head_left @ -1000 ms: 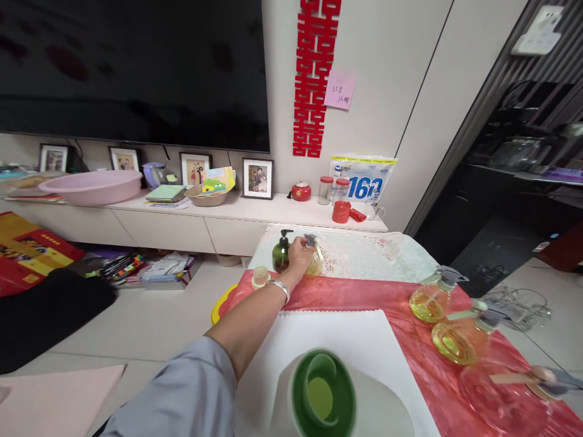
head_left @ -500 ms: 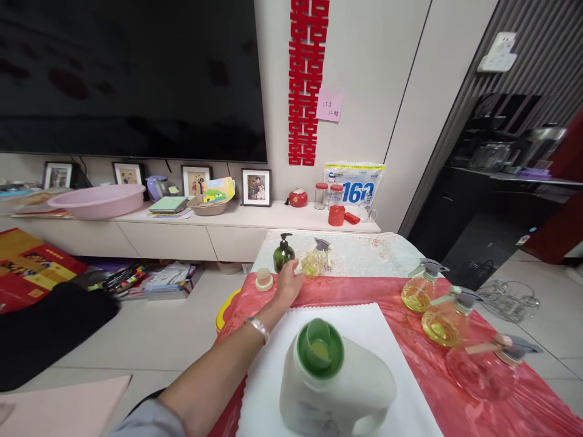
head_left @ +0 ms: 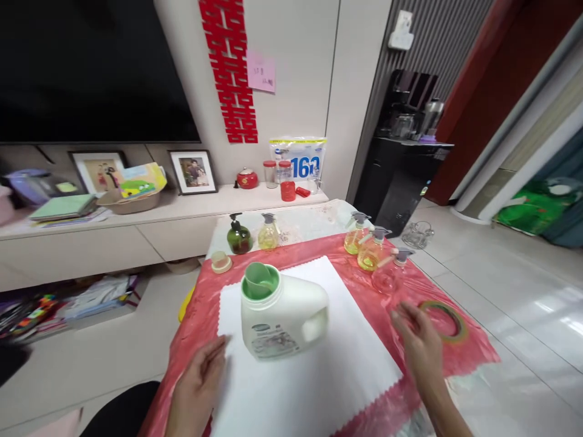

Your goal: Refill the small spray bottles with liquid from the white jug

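A white laundry detergent jug (head_left: 282, 321) with a green pouring spout (head_left: 260, 281) stands uncapped on a white sheet (head_left: 291, 394). To its lower left, my left hand (head_left: 200, 382) hovers apart from it, fingers loosely bent and holding nothing. My right hand (head_left: 416, 340) is out at the right, fingers extended, empty, beside a roll of tape (head_left: 446, 321). A translucent cap (head_left: 221, 262) sits at the left table edge. Behind the jug are a green pump bottle (head_left: 239, 235) and a clear pump bottle with yellow liquid (head_left: 268, 233).
Two pump bottles with yellow liquid (head_left: 354, 238) and an empty-looking clear pump bottle (head_left: 389, 273) line the right side of the red-covered table (head_left: 328, 249). Beyond is a low white cabinet (head_left: 182, 227) holding jars and frames. A black dispenser (head_left: 387, 179) stands right.
My left hand has drawn back from beside the two rear bottles to the jug's lower left. My right hand has come into view. The view has swung right.
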`<state>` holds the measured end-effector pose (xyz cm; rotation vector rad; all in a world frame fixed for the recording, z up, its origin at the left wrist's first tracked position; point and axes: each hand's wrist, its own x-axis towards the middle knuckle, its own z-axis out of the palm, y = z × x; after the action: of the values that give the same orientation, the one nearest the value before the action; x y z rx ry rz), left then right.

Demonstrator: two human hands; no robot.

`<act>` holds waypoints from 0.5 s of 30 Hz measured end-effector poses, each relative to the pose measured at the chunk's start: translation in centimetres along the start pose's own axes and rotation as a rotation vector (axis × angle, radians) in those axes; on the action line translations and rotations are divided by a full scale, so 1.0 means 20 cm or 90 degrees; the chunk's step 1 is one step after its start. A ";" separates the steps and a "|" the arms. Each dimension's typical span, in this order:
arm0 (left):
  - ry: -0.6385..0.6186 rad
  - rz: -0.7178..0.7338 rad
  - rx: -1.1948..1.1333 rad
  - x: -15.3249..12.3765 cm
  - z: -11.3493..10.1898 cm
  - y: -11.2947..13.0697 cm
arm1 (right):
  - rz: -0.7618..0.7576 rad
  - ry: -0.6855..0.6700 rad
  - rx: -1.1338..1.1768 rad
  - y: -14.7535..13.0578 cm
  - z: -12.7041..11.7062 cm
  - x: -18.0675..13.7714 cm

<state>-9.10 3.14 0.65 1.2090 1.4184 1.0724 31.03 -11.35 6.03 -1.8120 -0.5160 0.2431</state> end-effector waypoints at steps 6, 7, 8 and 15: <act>-0.058 0.053 0.098 -0.23 -0.05 -0.18 | -0.044 0.031 -0.067 0.05 0.09 0.34; -0.053 0.077 0.116 -0.24 -0.05 -0.20 | -0.051 0.040 -0.076 0.06 0.12 0.38; -0.047 0.100 0.135 -0.25 -0.05 -0.21 | -0.058 0.045 -0.082 0.07 0.14 0.42; -0.053 0.208 0.234 -0.24 -0.06 -0.27 | -0.073 0.077 -0.078 0.12 0.25 0.58</act>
<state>-10.81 -2.42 -3.95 1.7784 1.4235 0.9874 39.69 -2.29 3.43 -1.8950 -0.5563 0.0237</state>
